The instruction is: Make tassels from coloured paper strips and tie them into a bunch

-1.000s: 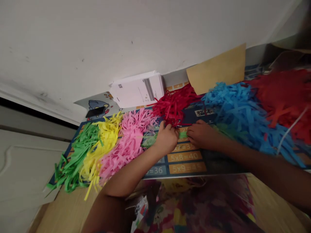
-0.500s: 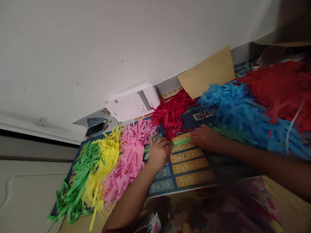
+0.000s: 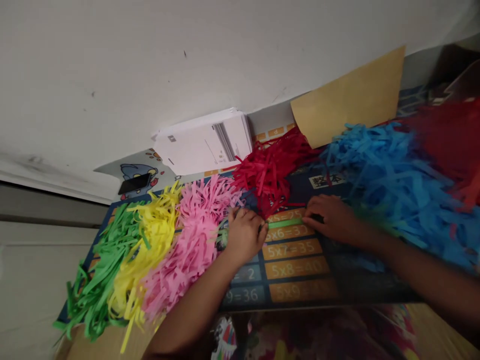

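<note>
- Wall [image 3: 112, 65]: white, fills the top of my view. Camera's tilted, so the whole scene reads rotated.
- Times-table mat [image 3: 300, 267]: blue with orange rows, "5x7=35" legible. Its near edge overhangs a floral cloth [image 3: 311, 332].
- Paper shreds in heaps across the mat, in view order: green heap [image 3: 99, 280], yellow heap [image 3: 150, 240], pink heap [image 3: 191, 240], dark red heap [image 3: 270, 170], blue heap [image 3: 393, 190]. Red heap [image 3: 450, 135] at the far right is blurred.
- Brown card [image 3: 348, 97]: stands tilted against the wall behind the blue heap.
- Paper stack [image 3: 202, 142]: white, against the wall, behind the pink and dark red heaps.
- Phone [image 3: 134, 183]: black, lying on the mat's far corner.
- Left hand [image 3: 245, 235]: curled, knuckles up, at the strip's left end. I can't tell if it's pinching anything.
- Right hand [image 3: 332, 217]: fingers extended, tips down on the mat. Can't tell if it's gripping.
- Green paper strip [image 3: 285, 223]: flat on the mat between the hands, long axis along the orange rows, one end at each hand. Neither hand clearly nearer.
</note>
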